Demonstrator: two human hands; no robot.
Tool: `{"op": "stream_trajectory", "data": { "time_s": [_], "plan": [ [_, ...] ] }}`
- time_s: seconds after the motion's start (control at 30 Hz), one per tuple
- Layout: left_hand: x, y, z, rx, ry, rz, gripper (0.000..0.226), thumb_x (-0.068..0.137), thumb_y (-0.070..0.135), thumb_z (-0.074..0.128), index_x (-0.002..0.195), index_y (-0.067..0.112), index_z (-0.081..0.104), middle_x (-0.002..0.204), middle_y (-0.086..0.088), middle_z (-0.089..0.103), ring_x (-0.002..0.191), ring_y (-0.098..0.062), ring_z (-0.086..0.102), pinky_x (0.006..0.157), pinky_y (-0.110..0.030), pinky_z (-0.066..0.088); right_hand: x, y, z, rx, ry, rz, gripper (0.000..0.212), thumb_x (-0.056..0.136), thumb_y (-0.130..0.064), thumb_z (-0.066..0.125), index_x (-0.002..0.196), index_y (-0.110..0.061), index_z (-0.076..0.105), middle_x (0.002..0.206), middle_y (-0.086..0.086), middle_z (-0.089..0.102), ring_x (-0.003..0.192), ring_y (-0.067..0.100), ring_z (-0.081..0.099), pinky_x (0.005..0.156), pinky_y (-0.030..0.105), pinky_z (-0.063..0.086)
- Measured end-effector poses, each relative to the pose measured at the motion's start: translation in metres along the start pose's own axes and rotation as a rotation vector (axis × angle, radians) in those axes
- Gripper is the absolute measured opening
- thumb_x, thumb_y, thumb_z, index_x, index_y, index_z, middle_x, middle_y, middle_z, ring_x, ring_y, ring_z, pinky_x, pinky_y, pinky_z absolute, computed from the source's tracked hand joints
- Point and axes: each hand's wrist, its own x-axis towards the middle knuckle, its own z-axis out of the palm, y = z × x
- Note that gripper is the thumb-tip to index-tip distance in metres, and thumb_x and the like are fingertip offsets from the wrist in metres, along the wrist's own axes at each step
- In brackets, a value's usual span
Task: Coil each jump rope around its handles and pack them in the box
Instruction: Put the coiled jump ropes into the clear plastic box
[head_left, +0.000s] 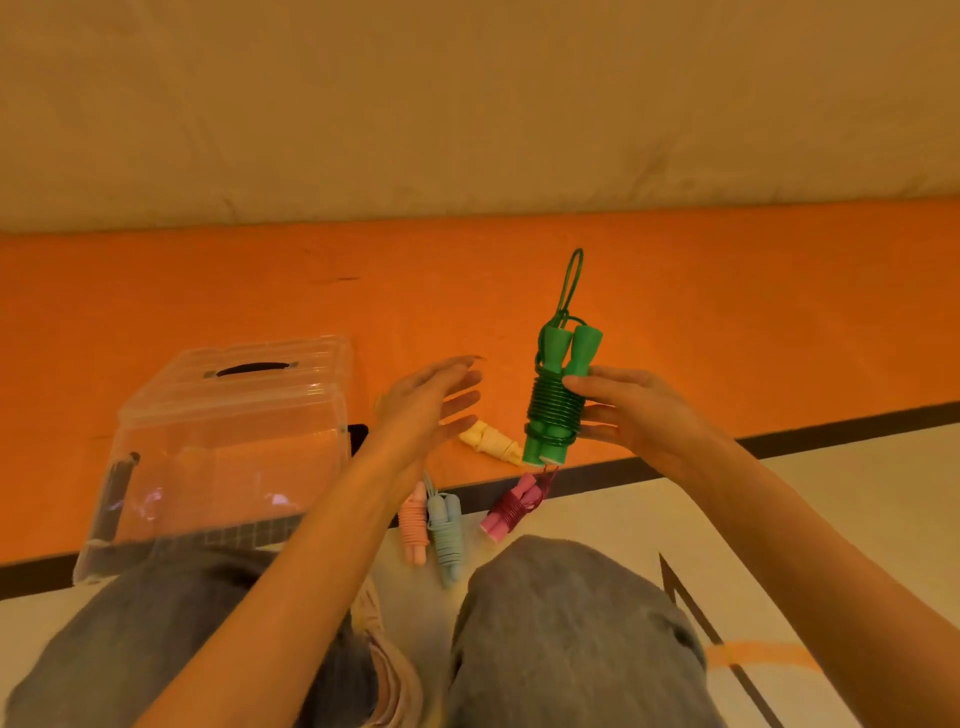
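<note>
Head view: a person sits on the floor with a clear plastic box at left and coiled jump ropes before the knees.

Lid with a dark handle sits on the box; nothing shows plainly inside it. Right hand holds the green jump rope upright above the floor, its grip curled round the coils, a loop of cord standing above the two handles. Left hand hovers just beside it, apart, its grip spread with straight fingers. On the floor lie a yellow rope, a pink rope, a peach rope and a blue rope, all coiled, outside the box.
</note>
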Motion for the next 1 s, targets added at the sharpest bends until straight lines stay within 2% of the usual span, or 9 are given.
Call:
{"op": "stream_trajectory", "data": {
  "time_s": [0.13, 0.23, 0.4, 0.47, 0.73, 0.83, 1.0],
  "plan": [
    [0.023, -0.026, 0.0, -0.02, 0.007, -0.088, 0.025, 0.098, 0.019, 0.051, 0.12, 0.012, 0.062, 0.113, -0.005, 0.066, 0.101, -0.017, 0.062, 0.083, -0.03, 0.05, 0.016, 0.031, 0.0, 0.058, 0.017, 0.056, 0.012, 0.089, -0.012, 0.063, 0.099, -0.015, 0.069, 0.096, 0.004, 0.074, 0.086, 0.019, 0.069, 0.082, 0.032, 0.055],
    [0.038, -0.047, -0.006, -0.002, 0.024, -0.134, 0.022, 0.097, 0.02, 0.053, 0.116, 0.015, 0.064, 0.109, -0.003, 0.068, 0.098, -0.016, 0.063, 0.082, -0.03, 0.051, 0.028, 0.057, -0.002, 0.112, 0.034, 0.1, 0.018, 0.088, -0.012, 0.064, 0.105, -0.012, 0.068, 0.098, 0.007, 0.074, 0.091, 0.023, 0.07, 0.078, 0.03, 0.057],
    [0.065, -0.079, -0.01, 0.02, 0.042, -0.203, 0.013, 0.096, 0.023, 0.055, 0.102, 0.019, 0.066, 0.099, 0.001, 0.07, 0.096, -0.015, 0.064, 0.077, -0.028, 0.052, 0.048, 0.105, -0.011, 0.162, 0.079, 0.18, 0.026, 0.089, -0.012, 0.064, 0.114, -0.008, 0.067, 0.112, 0.015, 0.07, 0.102, 0.029, 0.066, 0.089, 0.036, 0.054],
    [0.076, -0.093, -0.01, 0.035, 0.059, -0.227, 0.013, 0.097, 0.022, 0.054, 0.104, 0.017, 0.065, 0.097, 0.001, 0.069, 0.094, -0.014, 0.064, 0.075, -0.027, 0.052, 0.058, 0.122, -0.016, 0.178, 0.088, 0.214, 0.025, 0.088, -0.012, 0.064, 0.113, -0.009, 0.067, 0.112, 0.012, 0.07, 0.101, 0.027, 0.066, 0.091, 0.037, 0.052],
    [0.117, -0.161, -0.004, 0.083, 0.081, -0.389, 0.018, 0.099, 0.023, 0.051, 0.112, 0.017, 0.062, 0.1, 0.0, 0.068, 0.094, -0.012, 0.063, 0.071, -0.027, 0.051, 0.087, 0.188, -0.029, 0.224, 0.137, 0.344, 0.024, 0.087, -0.011, 0.066, 0.111, -0.014, 0.068, 0.106, 0.008, 0.073, 0.094, 0.023, 0.068, 0.078, 0.031, 0.054],
    [0.13, -0.18, -0.002, 0.086, 0.083, -0.444, 0.02, 0.099, 0.021, 0.051, 0.116, 0.014, 0.06, 0.103, -0.001, 0.067, 0.09, -0.011, 0.063, 0.068, -0.025, 0.051, 0.096, 0.208, -0.032, 0.243, 0.149, 0.388, 0.023, 0.086, -0.013, 0.066, 0.109, -0.016, 0.068, 0.104, 0.005, 0.073, 0.098, 0.022, 0.068, 0.079, 0.03, 0.053],
    [0.153, -0.208, -0.003, 0.144, 0.098, -0.473, 0.021, 0.098, 0.022, 0.052, 0.115, 0.014, 0.06, 0.106, -0.004, 0.067, 0.089, -0.012, 0.062, 0.07, -0.024, 0.051, 0.113, 0.235, -0.035, 0.286, 0.159, 0.432, 0.017, 0.087, -0.013, 0.065, 0.103, -0.018, 0.067, 0.102, 0.005, 0.073, 0.097, 0.022, 0.067, 0.078, 0.029, 0.053]
  ]
}}
